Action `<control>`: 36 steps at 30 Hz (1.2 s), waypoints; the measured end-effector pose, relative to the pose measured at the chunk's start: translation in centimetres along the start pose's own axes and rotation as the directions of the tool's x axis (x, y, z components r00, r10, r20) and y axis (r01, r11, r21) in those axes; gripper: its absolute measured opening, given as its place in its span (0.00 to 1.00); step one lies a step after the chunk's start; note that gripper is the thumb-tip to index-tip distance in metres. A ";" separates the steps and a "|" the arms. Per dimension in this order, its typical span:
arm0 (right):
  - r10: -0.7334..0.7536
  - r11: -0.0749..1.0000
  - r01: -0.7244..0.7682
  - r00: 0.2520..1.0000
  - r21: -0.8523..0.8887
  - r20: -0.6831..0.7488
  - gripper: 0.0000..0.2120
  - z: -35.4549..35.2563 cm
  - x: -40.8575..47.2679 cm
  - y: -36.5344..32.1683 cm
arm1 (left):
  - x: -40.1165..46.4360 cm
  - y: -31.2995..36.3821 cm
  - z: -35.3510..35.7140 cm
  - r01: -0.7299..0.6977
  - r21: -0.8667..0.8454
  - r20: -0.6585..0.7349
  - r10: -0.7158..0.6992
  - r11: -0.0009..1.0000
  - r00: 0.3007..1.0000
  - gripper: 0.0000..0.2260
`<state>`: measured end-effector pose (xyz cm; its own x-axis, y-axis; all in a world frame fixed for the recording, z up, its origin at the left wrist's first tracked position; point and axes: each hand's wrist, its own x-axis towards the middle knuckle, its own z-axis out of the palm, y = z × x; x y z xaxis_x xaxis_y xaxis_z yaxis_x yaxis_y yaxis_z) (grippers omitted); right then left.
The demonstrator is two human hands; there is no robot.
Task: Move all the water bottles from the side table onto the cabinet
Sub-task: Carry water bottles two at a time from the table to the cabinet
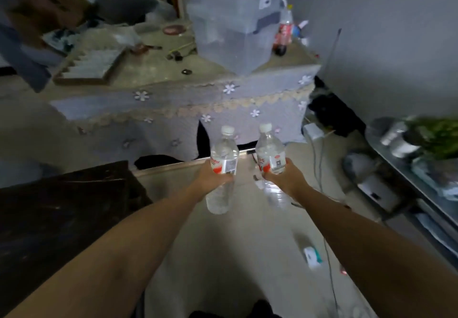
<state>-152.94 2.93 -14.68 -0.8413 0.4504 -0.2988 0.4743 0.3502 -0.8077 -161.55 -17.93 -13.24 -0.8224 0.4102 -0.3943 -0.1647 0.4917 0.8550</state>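
I hold two clear water bottles with white caps and red-and-white labels, both upright in front of me above the floor. My left hand (pixel 212 177) grips the left water bottle (pixel 224 151) around its label. My right hand (pixel 285 177) grips the right water bottle (pixel 269 149) the same way. Ahead stands the cabinet (pixel 173 109), draped in a grey cloth with white flowers and a lace band. Both bottles hang below and in front of the cabinet's top edge. The picture is somewhat blurred.
On the cabinet top stand a stack of clear plastic boxes (pixel 233 20), a cola bottle (pixel 282 35), a framed tray (pixel 91 64) and small items. A dark low table (pixel 62 213) is at my left. A metal shelf (pixel 421 169) lines the right wall. Cables and a small white box (pixel 312 257) lie on the floor.
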 end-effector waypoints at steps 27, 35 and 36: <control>0.723 0.687 -0.218 0.300 0.693 -0.622 0.22 -9.5 -35.0 21.0 | -11.9 5.4 36.1 -0.550 0.355 0.873 -0.058 0.756 0.484 0.27; 0.791 0.609 -0.098 -0.006 0.787 -0.612 0.20 -5.3 -50.4 24.3 | -26.2 2.3 43.6 -0.727 0.221 0.974 -0.108 0.650 0.200 0.27; 0.789 0.610 -0.082 -0.023 0.788 -0.614 0.20 -5.1 -51.9 24.8 | -27.6 2.0 44.3 -0.731 0.206 0.978 -0.104 0.650 0.183 0.26</control>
<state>-96.21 -7.53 -16.64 0.5530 0.7698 -0.3188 0.1544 -0.4706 -0.8687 -115.01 5.77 -15.55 0.3986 0.7752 -0.4901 0.6066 0.1779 0.7748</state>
